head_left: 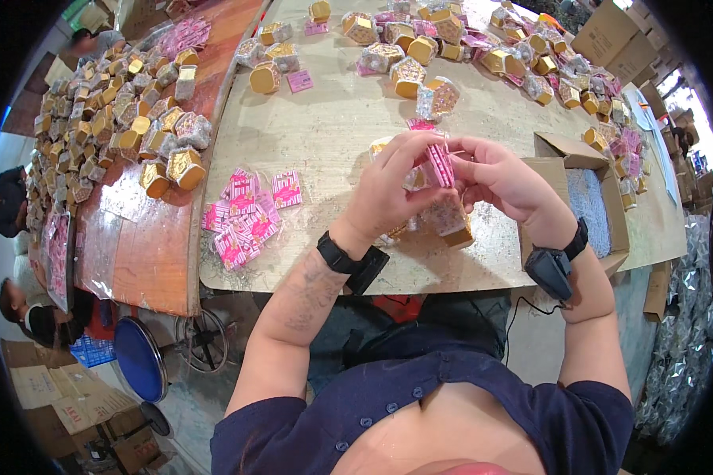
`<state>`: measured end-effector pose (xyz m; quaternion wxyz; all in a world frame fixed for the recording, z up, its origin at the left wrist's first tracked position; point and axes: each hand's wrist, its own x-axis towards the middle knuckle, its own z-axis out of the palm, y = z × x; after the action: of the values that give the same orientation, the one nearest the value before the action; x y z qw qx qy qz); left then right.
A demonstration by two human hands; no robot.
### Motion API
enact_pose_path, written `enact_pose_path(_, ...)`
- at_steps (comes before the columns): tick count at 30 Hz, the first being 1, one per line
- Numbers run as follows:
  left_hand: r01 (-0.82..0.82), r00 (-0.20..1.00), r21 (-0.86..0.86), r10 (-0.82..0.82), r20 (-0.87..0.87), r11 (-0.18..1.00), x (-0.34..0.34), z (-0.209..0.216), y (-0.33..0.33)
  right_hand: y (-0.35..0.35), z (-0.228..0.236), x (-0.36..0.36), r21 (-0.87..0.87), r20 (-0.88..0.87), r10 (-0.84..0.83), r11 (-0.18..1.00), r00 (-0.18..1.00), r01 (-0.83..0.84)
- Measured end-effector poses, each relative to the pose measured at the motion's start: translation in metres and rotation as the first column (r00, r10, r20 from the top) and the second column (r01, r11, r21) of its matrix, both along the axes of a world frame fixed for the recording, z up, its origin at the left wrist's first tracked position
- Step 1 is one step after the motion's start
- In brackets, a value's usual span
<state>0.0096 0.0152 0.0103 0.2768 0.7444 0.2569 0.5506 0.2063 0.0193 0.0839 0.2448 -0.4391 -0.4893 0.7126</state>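
Head view: left hand and right hand are both pinching a pink-striped label closed over a gold hexagonal box in clear wrap, held above the table edge. One box in hand. Pink labels are lying in one loose pile left; open cardboard carton right; too many finished boxes behind to count.
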Motion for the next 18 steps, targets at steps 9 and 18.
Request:
enact_pose_path(9,-0.123,0.984,0.158,0.142,-0.112,0.98,0.0,-0.002,0.001,-0.005,-0.003,0.001,0.02,0.125,0.059,0.998,0.99,-0.062)
enact_pose_path(18,-0.184,0.973,-0.09,0.169,-0.158,0.979,-0.014,0.002,0.009,0.048,0.013,0.031,0.606,0.493,-0.365,0.795,0.79,-0.011)
